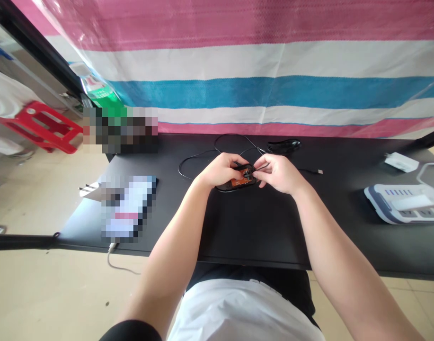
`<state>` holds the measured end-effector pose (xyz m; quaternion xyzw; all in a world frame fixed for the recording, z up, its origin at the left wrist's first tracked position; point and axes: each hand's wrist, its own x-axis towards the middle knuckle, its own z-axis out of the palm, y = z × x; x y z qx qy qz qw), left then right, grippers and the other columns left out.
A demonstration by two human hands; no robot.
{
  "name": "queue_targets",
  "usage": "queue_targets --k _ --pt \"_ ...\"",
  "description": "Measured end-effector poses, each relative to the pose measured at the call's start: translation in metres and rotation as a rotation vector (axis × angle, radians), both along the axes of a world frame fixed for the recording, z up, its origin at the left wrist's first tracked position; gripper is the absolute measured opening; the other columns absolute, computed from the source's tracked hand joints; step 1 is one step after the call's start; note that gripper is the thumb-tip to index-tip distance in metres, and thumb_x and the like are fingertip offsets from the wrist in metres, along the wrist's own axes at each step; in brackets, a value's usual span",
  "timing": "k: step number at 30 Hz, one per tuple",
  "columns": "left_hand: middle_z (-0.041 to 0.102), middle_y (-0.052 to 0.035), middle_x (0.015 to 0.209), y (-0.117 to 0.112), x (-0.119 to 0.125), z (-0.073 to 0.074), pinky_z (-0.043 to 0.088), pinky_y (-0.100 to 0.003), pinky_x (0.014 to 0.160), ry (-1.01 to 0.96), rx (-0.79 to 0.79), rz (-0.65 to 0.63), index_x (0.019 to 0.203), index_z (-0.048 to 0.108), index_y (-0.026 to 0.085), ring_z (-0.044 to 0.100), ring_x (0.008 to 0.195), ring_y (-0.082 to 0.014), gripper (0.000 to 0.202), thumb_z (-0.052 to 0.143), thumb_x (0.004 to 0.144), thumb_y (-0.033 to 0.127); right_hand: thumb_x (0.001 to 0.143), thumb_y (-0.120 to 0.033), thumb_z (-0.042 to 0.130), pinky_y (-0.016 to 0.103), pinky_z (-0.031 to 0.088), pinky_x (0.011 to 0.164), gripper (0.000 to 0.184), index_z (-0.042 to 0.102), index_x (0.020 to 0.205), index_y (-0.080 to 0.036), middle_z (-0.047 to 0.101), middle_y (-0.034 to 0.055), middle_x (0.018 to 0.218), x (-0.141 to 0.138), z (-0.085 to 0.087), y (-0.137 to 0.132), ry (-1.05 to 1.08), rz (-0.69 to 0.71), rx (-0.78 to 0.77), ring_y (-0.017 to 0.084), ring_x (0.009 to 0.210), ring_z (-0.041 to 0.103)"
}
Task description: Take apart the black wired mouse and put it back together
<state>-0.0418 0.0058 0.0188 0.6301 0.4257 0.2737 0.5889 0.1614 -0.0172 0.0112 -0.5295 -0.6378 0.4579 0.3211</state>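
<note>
An opened computer mouse (pixel 241 180) lies low over the black table, its orange circuit board and small scroll wheel exposed in a black base. My left hand (pixel 222 169) grips the mouse base from the left, the thumb resting on the board. At its right end, my right hand (pixel 276 173) pinches the black cable (pixel 262 166) close to where it enters the mouse. The cable loops behind both hands, and a USB plug (pixel 320 172) lies to the right. Behind my right hand sits a glossy black curved piece (pixel 284 146), which looks like the mouse's top shell.
On the right are a white power strip (pixel 397 203) and a white charger (pixel 401 162). A blurred phone (pixel 133 208) with a cable lies on the left. A green-labelled bottle (pixel 105 97) stands at the back left. Striped sheeting (pixel 259 94) hangs behind the table (pixel 252 232). A red stool (pixel 42 125) is beyond.
</note>
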Motion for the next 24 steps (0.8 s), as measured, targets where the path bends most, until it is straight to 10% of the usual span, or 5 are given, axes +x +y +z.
queue_targets --k 24 --pt "0.069 -0.0007 0.065 0.0023 0.0007 -0.0063 0.048 -0.021 0.051 0.044 0.029 0.011 0.091 0.07 0.011 0.061 0.054 -0.0114 0.031 0.062 0.062 0.003 0.079 -0.015 0.064 0.022 0.046 0.049 0.014 0.062 0.065 -0.017 0.066 0.0005 0.051 -0.0089 -0.0008 0.0023 -0.092 -0.018 0.001 0.013 0.045 0.063"
